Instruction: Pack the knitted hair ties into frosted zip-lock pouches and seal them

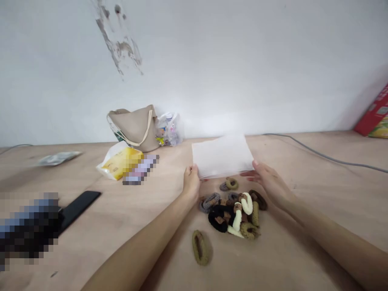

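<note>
My left hand [191,184] pinches the lower left corner of a white paper-like sheet [222,157], thumb on top. At the sheet's right corner, my right hand [269,178] grips it between thumb and fingers. The sheet is raised and tilted, and its lower edge looks layered. Just below it on the table lies a heap of fabric hair ties [233,214] in black, cream, grey, brown and olive. One olive hair tie [200,247] lies apart at the near left. A smaller grey and olive hair tie [229,184] sits close under the sheet's edge.
Against the wall stand a beige bag [133,125] and a clear plastic bag [169,129] of small items. Left of me are a yellow packet [123,161] and a black phone [80,208]. A grey cable [318,152] and a red box [374,115] are at the right.
</note>
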Demonstrator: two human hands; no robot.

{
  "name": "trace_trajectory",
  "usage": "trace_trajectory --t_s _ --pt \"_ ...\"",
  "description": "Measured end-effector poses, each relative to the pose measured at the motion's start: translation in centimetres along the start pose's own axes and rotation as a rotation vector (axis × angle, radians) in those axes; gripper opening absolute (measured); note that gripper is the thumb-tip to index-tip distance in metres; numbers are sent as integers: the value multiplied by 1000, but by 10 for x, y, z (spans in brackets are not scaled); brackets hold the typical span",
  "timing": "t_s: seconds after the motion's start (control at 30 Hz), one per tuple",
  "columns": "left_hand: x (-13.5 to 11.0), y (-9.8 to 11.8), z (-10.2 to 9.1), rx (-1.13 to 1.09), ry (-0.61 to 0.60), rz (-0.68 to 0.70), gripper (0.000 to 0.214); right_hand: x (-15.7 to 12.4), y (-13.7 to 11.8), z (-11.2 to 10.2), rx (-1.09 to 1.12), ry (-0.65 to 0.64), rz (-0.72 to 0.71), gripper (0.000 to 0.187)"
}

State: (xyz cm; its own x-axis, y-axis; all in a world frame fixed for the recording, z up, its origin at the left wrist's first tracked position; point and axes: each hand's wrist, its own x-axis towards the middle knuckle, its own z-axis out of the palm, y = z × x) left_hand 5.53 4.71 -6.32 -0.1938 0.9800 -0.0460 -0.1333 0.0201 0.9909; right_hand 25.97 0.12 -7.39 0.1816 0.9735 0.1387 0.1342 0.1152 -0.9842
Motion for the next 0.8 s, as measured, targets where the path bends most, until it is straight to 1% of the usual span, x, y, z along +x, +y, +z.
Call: trace_trajectory --t_s 0.07,0.13,0.23,0.33,0.47,0.6,0.8 --pt "0 -1 3 -23 -39 -99 13 -1 1 5 -24 -105 2 48" --pt "-6 -1 4 -35 -94 -169 12 -8 -1 8 -54 -198 17 47" --pt "-19 -1 0 -41 -149 -222 11 -25 -7 8 -94 -273 81 46" --pt "-32 -2 -3 -47 -181 -235 15 -43 -12 5 -136 -262 151 44" --pt "-44 -4 -5 -48 -236 -230 22 -62 -14 3 -155 -240 196 45" --pt "-55 -1 -6 -21 -281 -241 25 -74 -11 1 -122 -264 178 44" --pt "-69 0 -12 -19 -318 -262 30 -84 -9 -2 -74 -258 147 41"
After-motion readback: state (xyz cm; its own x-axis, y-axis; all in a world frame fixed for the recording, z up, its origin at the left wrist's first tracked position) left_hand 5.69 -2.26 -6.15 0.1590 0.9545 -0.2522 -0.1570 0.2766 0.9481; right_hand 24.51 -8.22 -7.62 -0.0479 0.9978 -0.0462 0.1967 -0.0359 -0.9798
